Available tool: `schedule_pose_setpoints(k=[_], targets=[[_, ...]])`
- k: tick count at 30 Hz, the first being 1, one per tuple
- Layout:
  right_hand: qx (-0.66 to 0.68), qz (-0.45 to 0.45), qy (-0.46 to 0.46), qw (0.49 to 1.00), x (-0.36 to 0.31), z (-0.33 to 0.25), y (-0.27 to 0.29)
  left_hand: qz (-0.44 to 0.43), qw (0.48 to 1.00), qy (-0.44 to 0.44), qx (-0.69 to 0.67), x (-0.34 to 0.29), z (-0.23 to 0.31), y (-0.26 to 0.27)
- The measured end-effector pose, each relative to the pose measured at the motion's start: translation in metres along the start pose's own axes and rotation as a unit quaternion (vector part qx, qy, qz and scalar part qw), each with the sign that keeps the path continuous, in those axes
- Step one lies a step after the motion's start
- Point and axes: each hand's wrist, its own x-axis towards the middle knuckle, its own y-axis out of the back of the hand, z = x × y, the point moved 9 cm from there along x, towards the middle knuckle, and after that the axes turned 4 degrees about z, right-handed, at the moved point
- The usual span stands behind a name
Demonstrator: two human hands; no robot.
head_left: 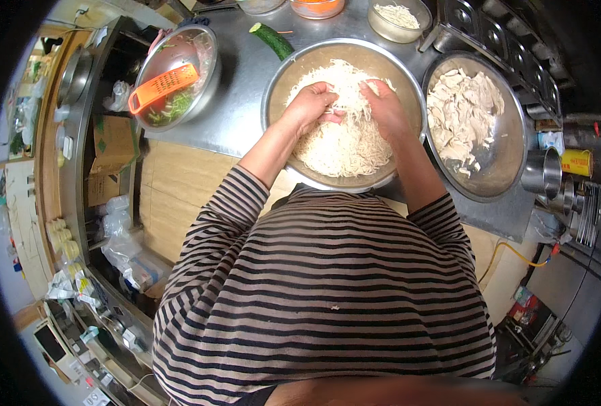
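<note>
Pale, thin shreds (344, 152) lie heaped and loosely tangled in a wide, round metal bowl (279, 95).

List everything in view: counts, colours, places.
Large round metal bowl: one, silver, centre
Shredded strands: one heap, cream, inside
Wide metal bowl: one, silver, right
Torn pieces: many, beige, inside that
Tilted metal bowl: one, silver, left
Flat plastic grater: one, orange, across it
Cylindrical vegetable: one, green, upper centre
Small metal bowl: one, silver, top right
Partial bowls: two, one orange-filled, top edge
Metal table: one, grey, beneath
Side clutter: many, mixed, uncountable
Striped top: one, black-beige, below
Left hand: one, bare, in strands
Right hand: one, bare, in strands
</note>
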Motion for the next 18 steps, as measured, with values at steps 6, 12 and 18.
schedule_pose_setpoints(k=[6,12,18], targets=[[0.021,-0.059,0.01,0.998,-0.003,-0.006,-0.007,0.022,0.998,-0.054,0.012,0.008,0.0,0.008],[-0.038,-0.114,0.003,0.993,-0.005,0.002,-0.017,0.011,0.997,-0.071,0.017,0.006,0.008,0.007],[-0.084,-0.036,-0.002,0.996,0.003,0.008,-0.01,0.006,0.998,-0.028,-0.064,0.006,-0.006,0.002]])
